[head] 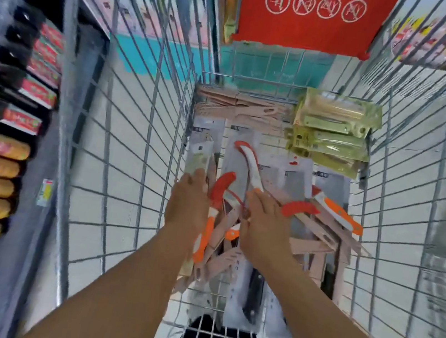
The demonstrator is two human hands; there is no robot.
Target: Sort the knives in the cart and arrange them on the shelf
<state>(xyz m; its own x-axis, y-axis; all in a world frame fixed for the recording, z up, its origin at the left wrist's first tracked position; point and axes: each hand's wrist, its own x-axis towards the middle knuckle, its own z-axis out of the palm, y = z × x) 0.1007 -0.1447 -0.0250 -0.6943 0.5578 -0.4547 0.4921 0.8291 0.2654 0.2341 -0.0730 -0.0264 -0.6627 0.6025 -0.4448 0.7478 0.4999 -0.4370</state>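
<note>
Reaching into the wire cart [142, 115], both hands sit among loose and packaged knives. Left hand [188, 204] lies over an orange-handled knife [208, 225], its fingers hidden, grip unclear. Right hand [263, 222] pinches a white curved knife [250, 170]. Shelf [6, 111] at left is blurred.

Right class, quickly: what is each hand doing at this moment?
Left hand: reaches into the wire shopping cart; grip cannot be told.
Right hand: grips a white-bladed knife with red guard.
</note>
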